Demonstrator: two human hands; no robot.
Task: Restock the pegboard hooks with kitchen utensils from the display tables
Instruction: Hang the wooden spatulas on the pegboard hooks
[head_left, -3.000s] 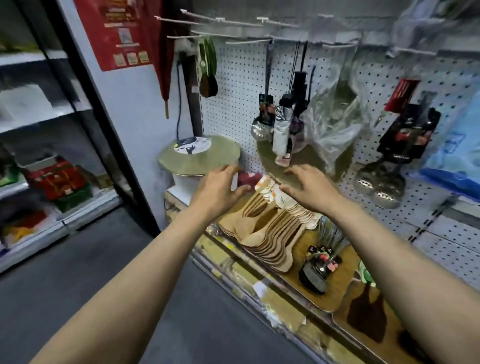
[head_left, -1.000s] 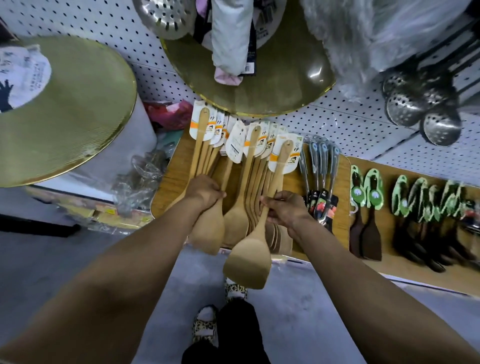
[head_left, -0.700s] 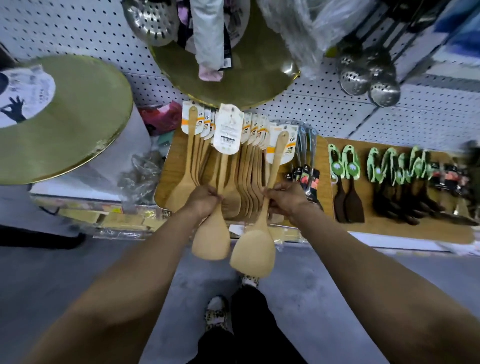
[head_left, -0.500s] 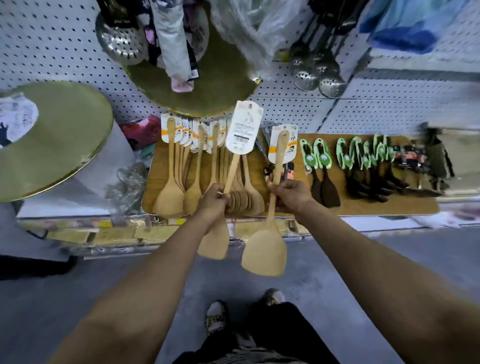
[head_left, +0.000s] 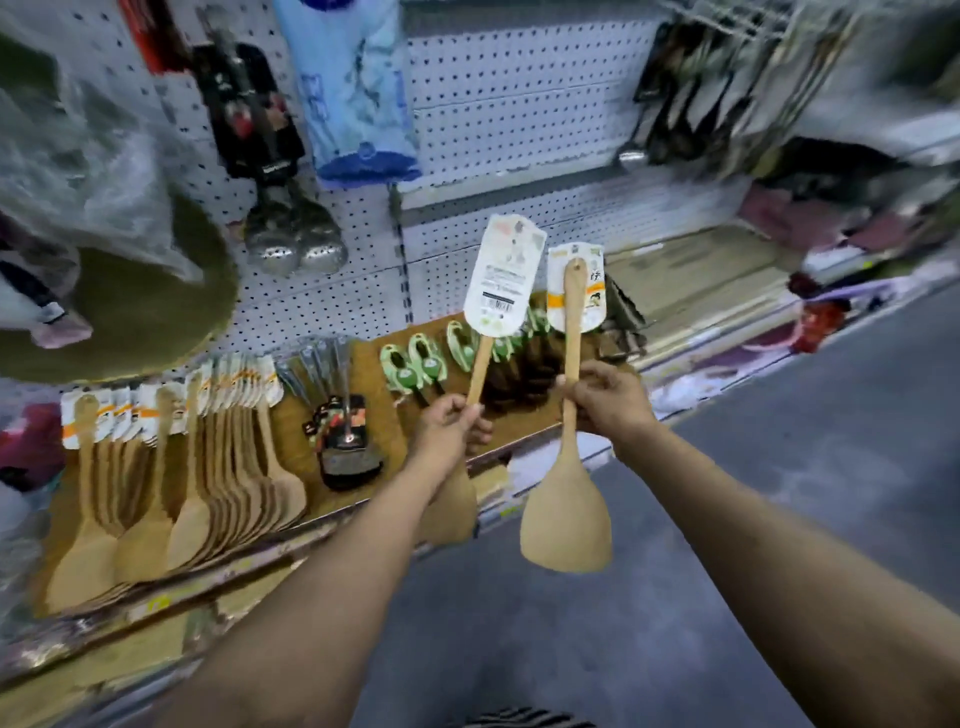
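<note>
My left hand (head_left: 448, 429) grips the handle of a wooden spatula (head_left: 480, 358); its white label card points up and its blade is partly hidden behind my forearm. My right hand (head_left: 607, 399) grips a second wooden spatula (head_left: 567, 514) by the handle, blade hanging down, label card at the top. Both are held upright above the front edge of the display table (head_left: 291, 447). A row of more wooden spatulas (head_left: 192, 483) lies on the table to the left. The white pegboard (head_left: 498, 114) rises behind.
Green-handled dark utensils (head_left: 421, 364) and a black packaged tool (head_left: 345, 441) lie on the table between the row and my hands. Metal skimmers (head_left: 293, 239), a blue packet (head_left: 358, 93) and dark ladles (head_left: 675, 104) hang on the pegboard. Grey floor (head_left: 779, 519) lies to the right.
Both hands have lifted a spatula each off the table row and carried them to the right. The view has swung right along the pegboard.
</note>
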